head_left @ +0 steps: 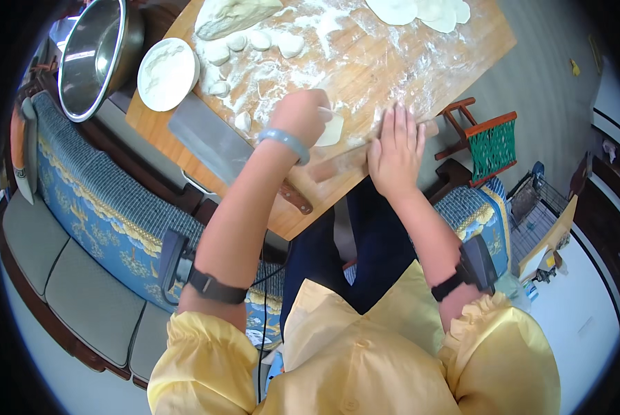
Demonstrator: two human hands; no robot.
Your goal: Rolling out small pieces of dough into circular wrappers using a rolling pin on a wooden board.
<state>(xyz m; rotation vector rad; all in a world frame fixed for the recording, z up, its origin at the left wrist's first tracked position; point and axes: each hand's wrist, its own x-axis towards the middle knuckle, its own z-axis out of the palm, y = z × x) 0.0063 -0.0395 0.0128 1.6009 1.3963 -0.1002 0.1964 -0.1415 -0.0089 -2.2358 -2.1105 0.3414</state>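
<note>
My left hand (302, 115) pinches the edge of a thin, flattened dough round (332, 129) just above the floured wooden board (361, 67). Under the palm of my right hand (397, 150) lies a wooden rolling pin (336, 165), held against the board's near edge with the fingers stretched over it. A cleaver (206, 136) rests flat along the board's left side, partly hidden by my left forearm. Small dough pieces (260, 40) lie beyond my left hand, beside a large dough lump (232, 15). Several rolled wrappers (424, 11) overlap at the far edge.
A white bowl of flour (167, 75) stands at the board's left corner, next to a large steel basin (92, 59). To the right is a folding stool with green webbing (491, 148). A cushioned wooden sofa (89, 290) runs along the left.
</note>
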